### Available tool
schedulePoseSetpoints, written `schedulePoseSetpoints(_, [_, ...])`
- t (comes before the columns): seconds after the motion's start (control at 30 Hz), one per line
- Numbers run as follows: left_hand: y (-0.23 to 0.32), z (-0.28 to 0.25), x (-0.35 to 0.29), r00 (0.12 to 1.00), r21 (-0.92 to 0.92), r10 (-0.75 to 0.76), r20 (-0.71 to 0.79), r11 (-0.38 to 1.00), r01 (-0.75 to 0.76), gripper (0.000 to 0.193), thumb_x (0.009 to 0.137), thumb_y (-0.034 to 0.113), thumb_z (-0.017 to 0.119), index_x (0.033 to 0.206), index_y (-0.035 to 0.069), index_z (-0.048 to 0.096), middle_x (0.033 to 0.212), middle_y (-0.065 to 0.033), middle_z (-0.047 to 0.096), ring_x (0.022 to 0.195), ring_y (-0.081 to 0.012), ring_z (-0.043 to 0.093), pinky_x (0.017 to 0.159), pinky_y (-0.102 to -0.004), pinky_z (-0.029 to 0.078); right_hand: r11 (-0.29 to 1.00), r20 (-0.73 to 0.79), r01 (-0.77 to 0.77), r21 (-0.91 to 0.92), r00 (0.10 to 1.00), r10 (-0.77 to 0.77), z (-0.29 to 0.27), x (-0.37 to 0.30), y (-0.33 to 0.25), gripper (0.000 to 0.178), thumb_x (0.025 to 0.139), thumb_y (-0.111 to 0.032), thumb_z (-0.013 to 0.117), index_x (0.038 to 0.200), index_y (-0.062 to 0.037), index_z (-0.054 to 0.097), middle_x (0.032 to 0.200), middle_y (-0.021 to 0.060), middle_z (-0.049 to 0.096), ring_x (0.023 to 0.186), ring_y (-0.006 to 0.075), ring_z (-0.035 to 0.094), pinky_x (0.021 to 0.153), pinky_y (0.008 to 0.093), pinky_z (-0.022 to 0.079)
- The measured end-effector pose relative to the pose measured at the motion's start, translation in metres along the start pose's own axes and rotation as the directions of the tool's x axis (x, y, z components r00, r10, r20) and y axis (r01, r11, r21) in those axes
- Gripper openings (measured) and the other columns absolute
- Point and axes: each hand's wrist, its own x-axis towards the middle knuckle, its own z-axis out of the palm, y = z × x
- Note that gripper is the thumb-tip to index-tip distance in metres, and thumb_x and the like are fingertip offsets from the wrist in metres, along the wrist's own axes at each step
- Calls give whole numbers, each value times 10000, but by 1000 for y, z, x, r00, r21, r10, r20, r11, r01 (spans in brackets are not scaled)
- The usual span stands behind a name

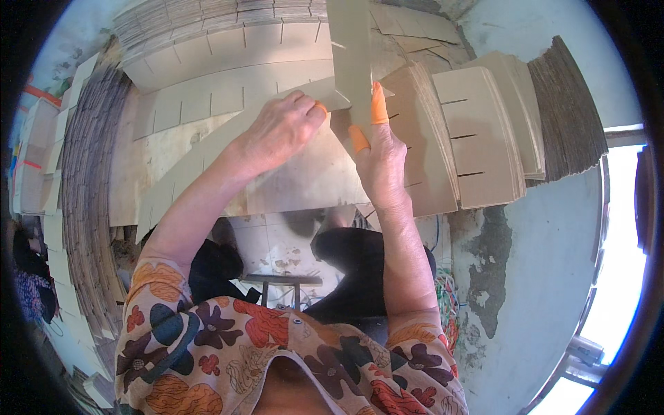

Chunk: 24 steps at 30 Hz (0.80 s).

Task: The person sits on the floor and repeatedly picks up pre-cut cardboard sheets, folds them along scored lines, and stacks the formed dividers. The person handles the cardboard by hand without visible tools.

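My left hand (pixel 280 128) grips a long slotted cardboard strip (pixel 207 149) that runs from the lower left up toward the middle. My right hand (pixel 377 149), with orange rubber tips on two fingers, pinches an upright cardboard strip (pixel 351 48) that rises to the top edge. The two strips cross between my hands, just above a flat cardboard sheet (pixel 311 180) lying on the work surface.
Stacks of slotted cardboard strips lie fanned out at the right (pixel 484 138), across the back (pixel 228 62) and in a tall curved pile at the left (pixel 86 194). Below are a metal stool frame (pixel 283 280), a tiled floor and coloured rubber bands (pixel 448 294) at my right knee.
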Motion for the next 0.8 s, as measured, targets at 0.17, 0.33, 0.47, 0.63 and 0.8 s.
schedulePoseSetpoints(0.17, [5,-4,2,999,-87,35,-29,995,-38,116,698,34,600,809,12,577,769,-83,574,751,-221,592,636,-317,527,989,-100,121,-81,987,-129,14,2,17,762,811,-2,618,1455,-146,236,927,203,628,723,336,625,656,378,516])
schedulePoseSetpoints(0.33, [22,4,-7,999,-332,-37,6,943,37,119,726,33,604,839,4,582,785,-70,591,754,-218,606,634,-308,521,983,36,89,-162,996,-84,18,1,31,784,783,30,566,1450,-65,165,1050,244,588,734,354,620,616,406,514])
schedulePoseSetpoints(0.47, [-24,-21,1,751,-512,-420,509,554,656,531,703,384,774,1027,1,603,915,-130,628,841,-264,604,792,-367,479,992,-28,-3,-129,1000,-1,17,-13,20,768,762,85,538,1446,-84,233,829,215,627,681,348,628,607,388,515])
schedulePoseSetpoints(0.63, [-100,50,-17,848,37,-335,410,935,352,700,701,488,730,1161,7,513,1160,-168,547,1075,-302,514,896,-398,430,992,-25,-23,-122,999,20,17,-19,16,780,764,100,499,1456,-129,221,810,202,629,684,341,633,616,387,512])
schedulePoseSetpoints(0.8, [-117,108,-34,837,129,-349,421,936,326,756,705,525,695,1197,2,459,1151,-141,535,1122,-291,458,910,-416,411,984,18,-95,-149,995,99,14,-16,12,795,767,103,490,1462,-169,214,913,217,634,726,324,636,655,367,512])
